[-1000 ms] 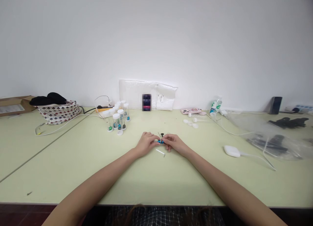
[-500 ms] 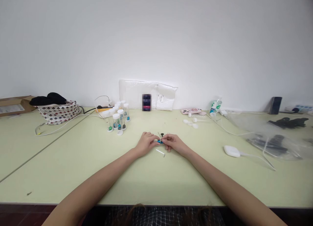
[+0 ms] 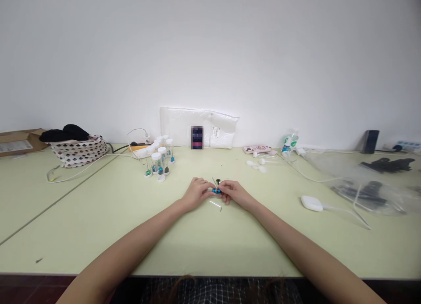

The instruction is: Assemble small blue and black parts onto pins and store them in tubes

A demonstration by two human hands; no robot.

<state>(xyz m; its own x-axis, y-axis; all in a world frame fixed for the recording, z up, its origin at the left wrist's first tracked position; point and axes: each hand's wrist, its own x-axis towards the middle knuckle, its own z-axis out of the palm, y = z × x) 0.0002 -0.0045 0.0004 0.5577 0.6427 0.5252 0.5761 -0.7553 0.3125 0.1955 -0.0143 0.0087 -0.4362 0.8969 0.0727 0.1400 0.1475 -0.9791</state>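
Note:
Between my two hands is a small shiny blue metal part (image 3: pixel 216 191), too small to name its kind. My left hand (image 3: pixel 196 193) pinches its left end between thumb and forefinger. My right hand (image 3: pixel 236 192) has thumb and fingertips closed on its right side, partly hiding it. Just beyond the fingers stands a small black round-headed piece (image 3: pixel 218 181), with a thin rod beside it. An L-shaped hex key (image 3: pixel 216 205) lies on the table nearer to me, touched by neither hand.
Several clear tubes with white caps (image 3: pixel 157 159), holding blue and green parts, stand left of my hands. A phone (image 3: pixel 197 138) leans at the back. Empty-looking tubes and white caps (image 3: pixel 262 169) lie right, near a white charger (image 3: pixel 312 203) and plastic bags (image 3: pixel 368 194).
Slightly more of the blue part shows between my fingertips, as my right fingers have shifted a little. Both arms and the things on the table stay in place.

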